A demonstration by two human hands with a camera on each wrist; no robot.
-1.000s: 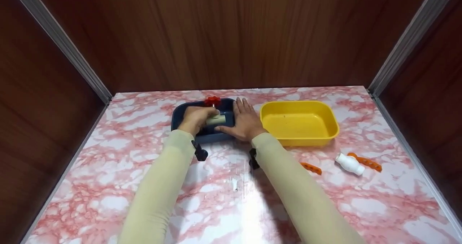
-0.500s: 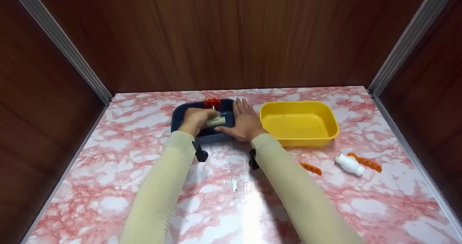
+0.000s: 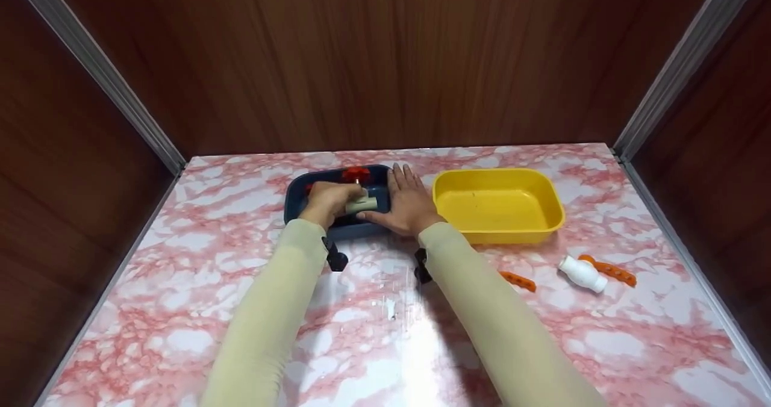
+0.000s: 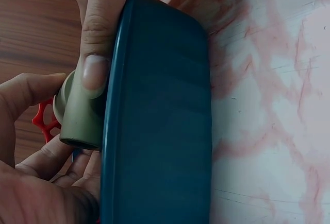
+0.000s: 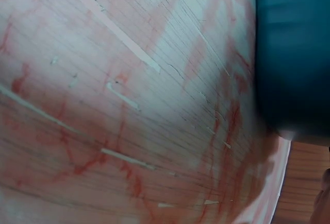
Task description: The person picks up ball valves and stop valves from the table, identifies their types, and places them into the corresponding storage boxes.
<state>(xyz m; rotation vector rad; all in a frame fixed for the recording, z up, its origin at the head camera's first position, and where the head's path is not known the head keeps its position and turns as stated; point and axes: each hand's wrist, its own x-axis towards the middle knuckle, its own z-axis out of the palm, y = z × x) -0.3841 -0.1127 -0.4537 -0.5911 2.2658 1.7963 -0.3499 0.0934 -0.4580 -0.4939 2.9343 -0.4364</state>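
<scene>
In the head view my left hand (image 3: 328,202) reaches into a dark blue tray (image 3: 346,231). Its thumb and fingers hold a pale green pipe valve (image 3: 363,204) with a red handwheel (image 3: 356,174). The left wrist view has the left thumb at the round collar of the valve (image 4: 85,110), its fingers behind and below. My right hand (image 3: 409,205) lies with straight fingers over the tray's right rim, thumb pointing inward by the valve. Red also shows just left of my left hand, mostly hidden by it.
Right of the blue tray stands a yellow tray (image 3: 500,236). Closer to me lie a white pipe fitting (image 3: 583,274), an orange perforated strip (image 3: 614,271) beside it, and another orange piece (image 3: 518,281) partly behind my right sleeve. Wood-grain panels (image 3: 385,64) enclose the table.
The red handwheel has dropped and turned slightly in the left hand, and a bit of red has come into view left of that hand. My right hand stays on the tray rim.
</scene>
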